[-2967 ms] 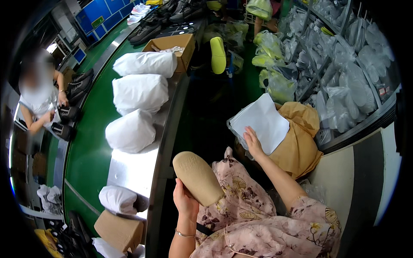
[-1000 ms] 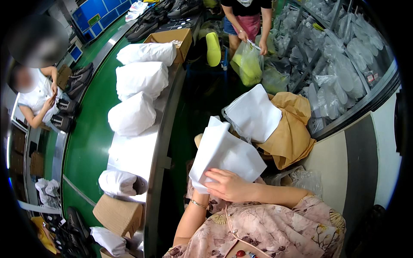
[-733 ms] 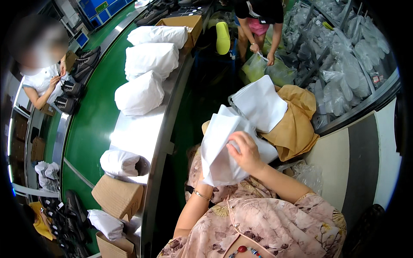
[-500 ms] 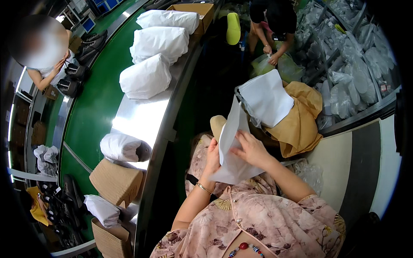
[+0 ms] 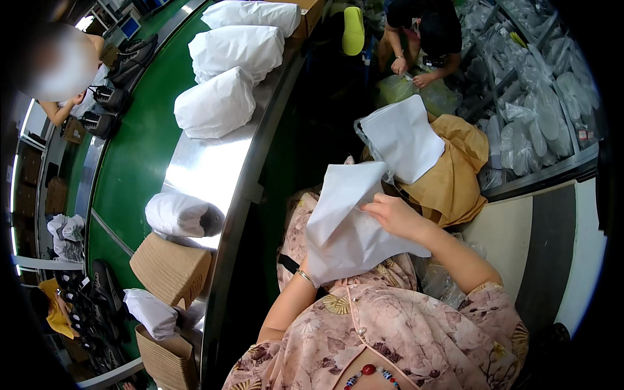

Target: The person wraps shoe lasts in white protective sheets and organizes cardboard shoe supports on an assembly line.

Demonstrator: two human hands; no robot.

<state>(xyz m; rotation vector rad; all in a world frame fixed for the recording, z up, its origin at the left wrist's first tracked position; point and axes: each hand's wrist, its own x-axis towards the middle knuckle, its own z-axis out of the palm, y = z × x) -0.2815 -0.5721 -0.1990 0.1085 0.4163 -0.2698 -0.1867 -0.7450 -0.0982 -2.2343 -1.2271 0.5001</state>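
A soft white sheet (image 5: 341, 224), or perhaps a flat bag, drapes across my lap and shows creases. My right hand (image 5: 393, 216) pinches its upper right part between thumb and fingers. Under the sheet's lower left side reaches my left hand (image 5: 304, 265); the sheet covers its fingers, so their grip is hidden. Just beyond my hands lies a stack of similar white sheets (image 5: 403, 138) in clear plastic, on top of crumpled brown paper (image 5: 452, 175).
To my left runs a green conveyor (image 5: 140, 143) with a metal edge. It carries white-wrapped bundles (image 5: 218, 104) and ribbed brown cardboard pieces (image 5: 170, 265). A co-worker (image 5: 432, 39) handles plastic bags ahead. A rack of bagged clear shapes (image 5: 543, 117) stands right; another person works across the conveyor.
The sheet has spread and turned over my left hand, which is now covered. A tan piece seen beside it before is hidden. My right hand has moved slightly right and closed on the sheet.
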